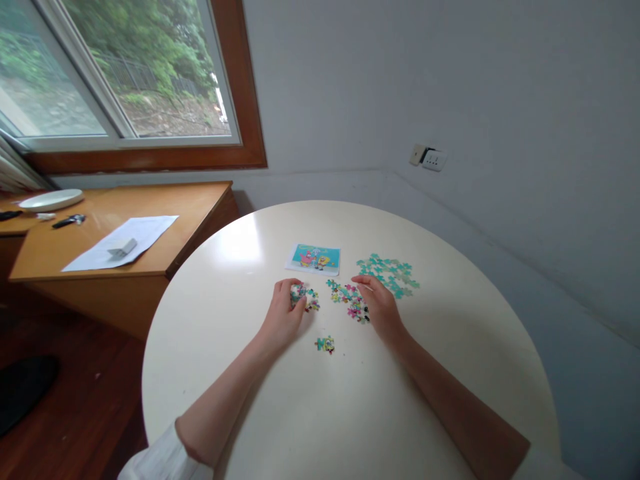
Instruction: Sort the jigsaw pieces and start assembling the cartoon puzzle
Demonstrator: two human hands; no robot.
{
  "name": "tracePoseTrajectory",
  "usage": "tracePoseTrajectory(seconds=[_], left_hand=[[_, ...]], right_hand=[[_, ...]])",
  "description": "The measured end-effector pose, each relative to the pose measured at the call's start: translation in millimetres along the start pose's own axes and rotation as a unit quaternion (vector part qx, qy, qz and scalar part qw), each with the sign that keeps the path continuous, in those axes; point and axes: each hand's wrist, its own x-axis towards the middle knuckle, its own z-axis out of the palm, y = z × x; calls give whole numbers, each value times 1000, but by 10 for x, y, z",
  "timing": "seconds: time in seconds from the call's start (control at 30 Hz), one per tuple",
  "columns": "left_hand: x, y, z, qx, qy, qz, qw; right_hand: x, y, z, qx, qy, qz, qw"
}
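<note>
My left hand (286, 305) rests at the left side of a small cluster of jigsaw pieces (313, 300), its fingers curved and the thumb apart from them. Beside a second group of pink, yellow and teal jigsaw pieces (354, 308) is my right hand (381, 305), with fingers stretched out above them and nothing visible in its grasp. A few joined puzzle pieces (326, 344) lie nearer to me, between my forearms. Beyond the hands lies a picture card (317, 259) with a pink and a yellow cartoon figure on teal.
Plain teal and pale green pieces (387, 273) are spread at the right of the round white table (350, 413). On the left, a wooden desk (200, 200) holds a paper sheet (145, 235), a small white block (123, 248) and a white plate (53, 199). Walls stand behind and right.
</note>
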Motion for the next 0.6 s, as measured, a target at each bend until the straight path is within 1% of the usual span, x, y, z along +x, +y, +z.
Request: tracePoseTrajectory(seconds=[0.07,0.13,0.2,0.23,0.3,0.4,0.5,0.6], left_hand=[[22,10,-31,8,20,0,1000],[50,11,-81,33,47,-4,998],[80,7,-145,70,70,-10,995],[91,6,-178,88,70,-13,994],[104,13,-232,114,52,-34,992],[92,40,-262,125,33,-69,989],[70,58,-248,123,35,-77,989],[74,39,-241,119,43,-76,989]], right_hand=[[4,4,-32,-47,-4,-56,997],[2,13,-56,-107,-13,-116,987],[-12,22,-61,-166,-25,-149,974],[-23,27,-57,-192,-32,-154,969],[-53,34,-39,-236,-46,-150,959],[-94,45,-15,-284,-68,-138,946],[-107,68,-13,-309,-80,-136,938],[-95,104,-21,-318,-76,-133,936]])
